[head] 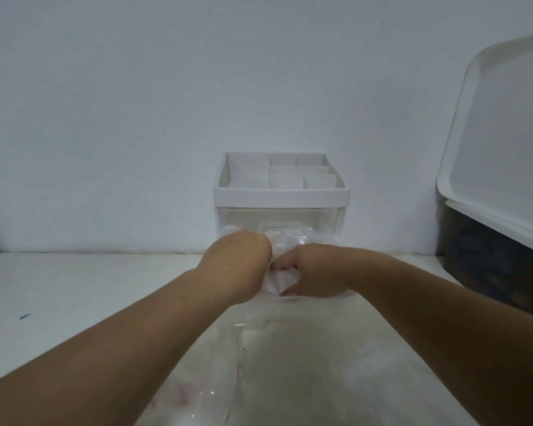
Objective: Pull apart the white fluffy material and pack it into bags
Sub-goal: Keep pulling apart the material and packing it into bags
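- A clear plastic bag (290, 364) lies flat on the white desk (74, 287), nearest, between the two forearms.
- Just beyond it, the left hand (237, 259) and right hand (314, 272) meet, fingers curled, both gripping a wad of white fluffy material (282, 279) held between them above the desk.
- Behind the hands stands a white drawer organizer (280, 195) against the wall.
- Far right, a white lid (505, 133) rests tilted on a dark bin (490, 265).
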